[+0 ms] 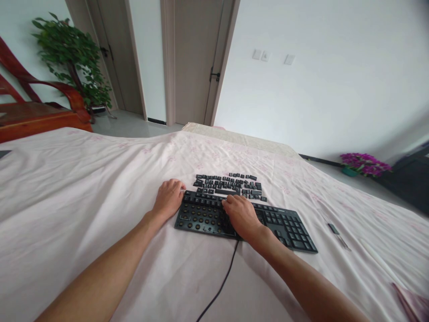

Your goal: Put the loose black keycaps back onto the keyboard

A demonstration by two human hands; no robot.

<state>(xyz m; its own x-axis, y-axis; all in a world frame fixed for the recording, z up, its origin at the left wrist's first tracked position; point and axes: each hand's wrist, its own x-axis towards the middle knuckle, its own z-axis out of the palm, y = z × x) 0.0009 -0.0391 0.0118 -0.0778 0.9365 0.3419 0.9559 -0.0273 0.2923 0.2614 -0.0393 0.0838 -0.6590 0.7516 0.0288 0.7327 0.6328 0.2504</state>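
Note:
A black keyboard (204, 227) lies on the pink bedsheet, its left part stripped of many keycaps so round key stems show. My left hand (170, 197) is curled at its upper left corner, fingertips against the edge. My right hand (241, 215) lies over the middle of the keyboard, its fingers drawn together at the upper key rows. Whatever sits under those fingertips is hidden. Just beyond the keyboard, loose black keycaps (219, 178) are laid out in rows, among them a long space bar (227, 192).
A keycap puller-like tool with a dark handle (333, 228) and thin metal prongs lies to the right. The keyboard's cable (224, 282) runs toward me. Folds crease the bedsheet (110, 201). Farther off are a wooden chair (43, 118), a leafy plant (72, 58) and purple flowers (365, 164).

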